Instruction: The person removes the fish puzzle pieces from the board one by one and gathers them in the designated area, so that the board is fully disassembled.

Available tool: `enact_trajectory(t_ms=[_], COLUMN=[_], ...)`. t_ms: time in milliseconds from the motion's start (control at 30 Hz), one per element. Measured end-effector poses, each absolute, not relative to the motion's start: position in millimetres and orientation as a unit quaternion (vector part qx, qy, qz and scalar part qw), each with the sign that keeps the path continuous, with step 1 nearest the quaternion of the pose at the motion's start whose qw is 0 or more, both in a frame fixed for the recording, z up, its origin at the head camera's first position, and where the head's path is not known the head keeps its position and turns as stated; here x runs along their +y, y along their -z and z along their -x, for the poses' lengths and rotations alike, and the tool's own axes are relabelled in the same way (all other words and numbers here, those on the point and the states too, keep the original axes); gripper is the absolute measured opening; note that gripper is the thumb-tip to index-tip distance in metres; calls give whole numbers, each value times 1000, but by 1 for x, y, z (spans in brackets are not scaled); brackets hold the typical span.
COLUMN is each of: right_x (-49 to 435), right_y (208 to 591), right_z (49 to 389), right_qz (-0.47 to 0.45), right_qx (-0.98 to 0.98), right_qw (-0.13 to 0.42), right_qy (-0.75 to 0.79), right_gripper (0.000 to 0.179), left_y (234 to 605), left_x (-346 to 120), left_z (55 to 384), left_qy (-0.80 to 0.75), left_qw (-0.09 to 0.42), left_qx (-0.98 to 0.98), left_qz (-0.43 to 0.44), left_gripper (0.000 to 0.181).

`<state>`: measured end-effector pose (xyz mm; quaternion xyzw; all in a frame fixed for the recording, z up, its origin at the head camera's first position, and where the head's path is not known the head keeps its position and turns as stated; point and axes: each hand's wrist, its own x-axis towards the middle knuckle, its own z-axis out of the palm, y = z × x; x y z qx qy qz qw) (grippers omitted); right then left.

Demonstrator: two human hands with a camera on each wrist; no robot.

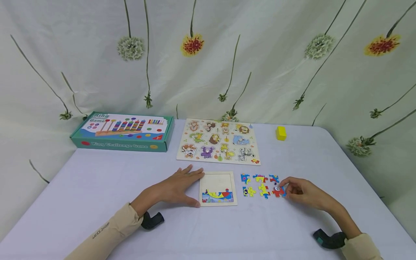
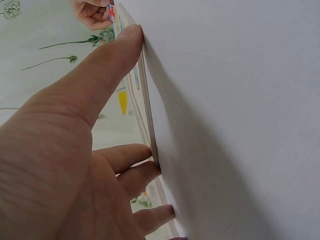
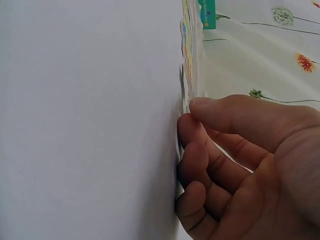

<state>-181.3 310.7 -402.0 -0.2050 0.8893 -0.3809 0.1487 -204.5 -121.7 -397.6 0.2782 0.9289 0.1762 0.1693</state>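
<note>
A square wooden puzzle board (image 1: pixel 216 180) lies flat on the table, with a strip of blue, yellow and red pieces (image 1: pixel 217 195) fitted along its bottom. My left hand (image 1: pixel 177 186) is spread at its left side, straight fingers and thumb touching the edge; the left wrist view shows the thumb (image 2: pixel 115 55) against that edge. Right of the board, loose puzzle pieces (image 1: pixel 249 191) lie in two rows. My right hand (image 1: pixel 303 191) pinches the red and blue puzzle piece (image 1: pixel 277 192) at the lower right of these rows, its other fingers curled under.
Behind the board lies a wooden animal puzzle (image 1: pixel 218 141). A green Ring Challenge Game box (image 1: pixel 123 131) is at the back left, and a yellow block (image 1: pixel 281 133) stands at the back right. A flower-patterned cloth (image 1: pixel 266 72) hangs behind the table.
</note>
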Motion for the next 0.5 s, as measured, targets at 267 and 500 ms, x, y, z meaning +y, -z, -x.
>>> enact_trajectory(t_ms=[267,500], right_x=[308,308], right_y=[399,399], right_z=[180,179], right_qz=[201,198], right_qx=[888,889], right_qw=[146,145], right_qy=[388,388], right_gripper=[26,27], left_y=[397,394], left_x=[-122,-121], left_z=[204,203], left_qy=[-176,-182], left_qw=[170,171], left_qx=[929,927], left_qz=[-279,-278], left_gripper=[97,96])
